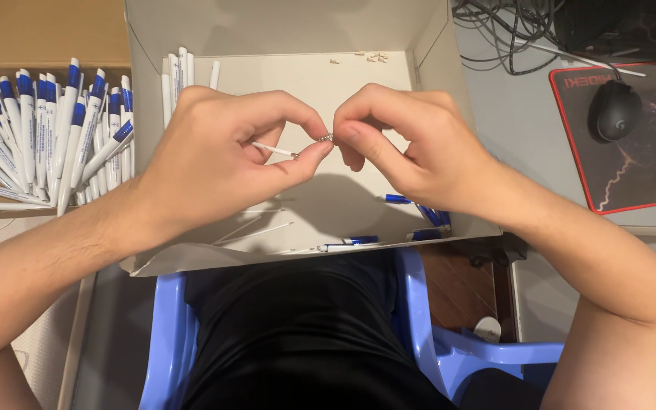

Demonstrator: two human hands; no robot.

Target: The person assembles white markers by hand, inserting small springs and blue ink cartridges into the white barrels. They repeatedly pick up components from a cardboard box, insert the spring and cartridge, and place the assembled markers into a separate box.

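We're looking straight down at our hands, held close together above an open pale cardboard box (pixel 434 45) on our lap. Our left hand (pixel 214 156) has its grip closed on a thin white pen refill (pixel 273 149), thumb and forefinger pinching it so that the tip points right. Our right hand (pixel 411 144) meets it there, its grip closed on a tiny metal spring (pixel 326 138), which sits right at the refill's tip, between the fingertips of both hands. Whether the spring is already on the refill we cannot tell; it's too small. In the box beneath the hands lie a few loose white refills (pixel 256 231), and along its near edge some blue pen parts (pixel 419 209). A handful of white pen barrels (pixel 180 72) stand in the far left corner of the box. To the left, a brown cardboard box (pixel 9 38) holds a heap of white-and-blue pens (pixel 55 129). On the bench to the right, a black computer mouse (pixel 614 110) rests on a black mat with a red border (pixel 647 182), with tangled cables (pixel 510 30) beyond. Under us is a blue plastic chair (pixel 427 326).
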